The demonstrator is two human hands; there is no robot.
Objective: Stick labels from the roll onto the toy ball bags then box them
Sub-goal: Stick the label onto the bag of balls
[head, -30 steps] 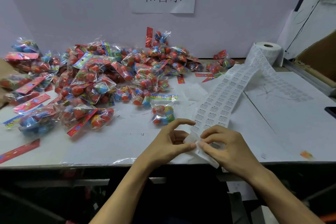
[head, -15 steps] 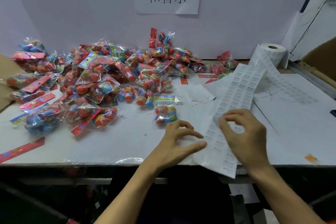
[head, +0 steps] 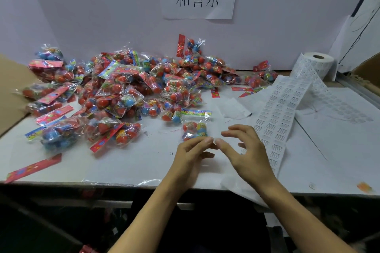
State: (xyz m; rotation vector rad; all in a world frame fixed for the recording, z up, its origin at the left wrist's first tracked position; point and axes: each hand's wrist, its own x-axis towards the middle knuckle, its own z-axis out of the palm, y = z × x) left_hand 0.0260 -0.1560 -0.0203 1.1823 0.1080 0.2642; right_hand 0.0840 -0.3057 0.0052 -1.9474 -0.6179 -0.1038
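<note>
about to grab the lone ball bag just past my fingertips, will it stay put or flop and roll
The ball bag looks like thin crinkly film, so it will probably sag and feel slippery. The round balls inside may shift or roll. It seems light enough to skid on the table.

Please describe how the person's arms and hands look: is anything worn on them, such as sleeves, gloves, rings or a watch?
Both forearms are bare up to the bottom frame edge; no sleeve shows. The left hand and the right hand wear no gloves. No ring, watch or bracelet is visible on either wrist or on the fingers that show. The fingernails look short and unpainted.
</note>
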